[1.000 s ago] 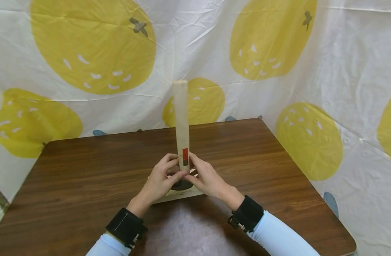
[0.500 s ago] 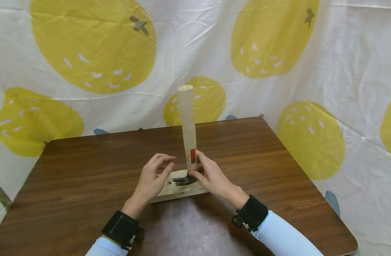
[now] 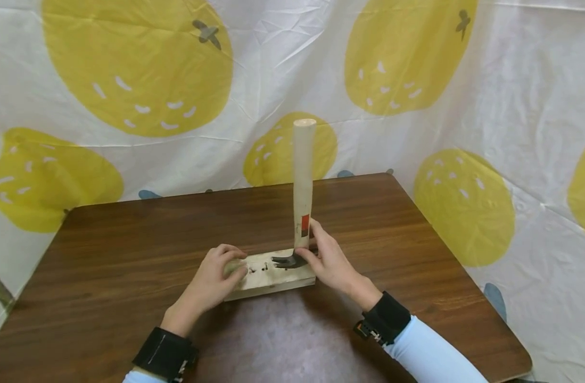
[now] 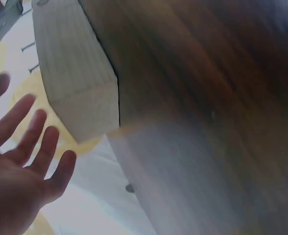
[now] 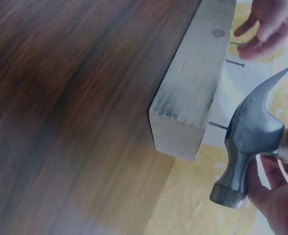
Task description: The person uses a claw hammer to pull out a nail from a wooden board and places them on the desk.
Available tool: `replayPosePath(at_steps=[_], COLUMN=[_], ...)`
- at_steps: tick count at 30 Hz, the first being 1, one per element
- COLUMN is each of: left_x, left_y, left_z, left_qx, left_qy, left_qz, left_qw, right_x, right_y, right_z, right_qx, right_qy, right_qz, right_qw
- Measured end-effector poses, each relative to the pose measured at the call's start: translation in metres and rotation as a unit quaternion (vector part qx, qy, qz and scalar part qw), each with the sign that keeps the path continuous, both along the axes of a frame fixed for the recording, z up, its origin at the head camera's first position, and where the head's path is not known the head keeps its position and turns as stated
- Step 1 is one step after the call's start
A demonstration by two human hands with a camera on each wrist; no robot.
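Observation:
A claw hammer [image 3: 303, 186] stands with its pale wooden handle upright and its head down over a wooden block [image 3: 273, 290]. My right hand [image 3: 335, 260] grips it low on the handle, just by the head. In the right wrist view, the steel hammer head [image 5: 254, 127] overlaps the tip of one nail [image 5: 217, 125] that sticks out of the block. Another nail [image 5: 235, 63] stands farther along. My left hand [image 3: 211, 276] is beside the block's left end with loosely bent fingers. From the left wrist, those fingers [image 4: 45, 152] appear spread, apart from the wood, holding nothing.
The block lies on a brown wood-grain table [image 3: 153, 255] with rounded corners. Behind and to the right hangs a white curtain [image 3: 292, 64] printed with large yellow fruit.
My left hand has let go of the hammer and moved left and down to the block's end. My right hand has carried the hammer rightward, uncovering nails on the block.

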State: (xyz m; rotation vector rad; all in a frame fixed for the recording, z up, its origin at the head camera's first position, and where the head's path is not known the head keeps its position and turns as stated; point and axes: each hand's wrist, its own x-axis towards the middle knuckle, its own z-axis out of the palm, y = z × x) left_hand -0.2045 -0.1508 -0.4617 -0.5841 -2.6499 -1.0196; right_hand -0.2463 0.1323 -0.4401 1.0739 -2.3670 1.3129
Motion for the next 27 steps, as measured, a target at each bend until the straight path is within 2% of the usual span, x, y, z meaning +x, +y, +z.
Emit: replayPosePath(at_steps=[4, 9, 15, 21, 27], left_x=[0.001, 0.001, 0.0, 0.0, 0.001], left_y=[-0.005, -0.008, -0.01, -0.011, -0.014], left_z=[-0.004, -0.01, -0.015, -0.012, -0.003], left_qx=[-0.041, -0.052, -0.064, -0.065, -0.084], left_qy=[-0.013, -0.024, -0.015, -0.022, -0.038], left_qz=[-0.011, -0.019, -0.023, -0.025, -0.027], left_qw=[0.999, 0.9982, 0.9976, 0.9974, 0.9953], right_x=[0.0, 0.001, 0.0, -0.003, -0.005], right_y=[0.006, 0.012, 0.016, 0.018, 0.023], right_z=[0.0, -0.002, -0.005, -0.003, 0.002], right_qx=[-0.004, -0.014, -0.035, -0.061, -0.062], right_qy=[-0.008, -0.022, -0.024, -0.006, -0.003], right_qz=[-0.02, -0.044, -0.054, -0.068, -0.087], right_qw=[0.9998, 0.9987, 0.9976, 0.9958, 0.9943])
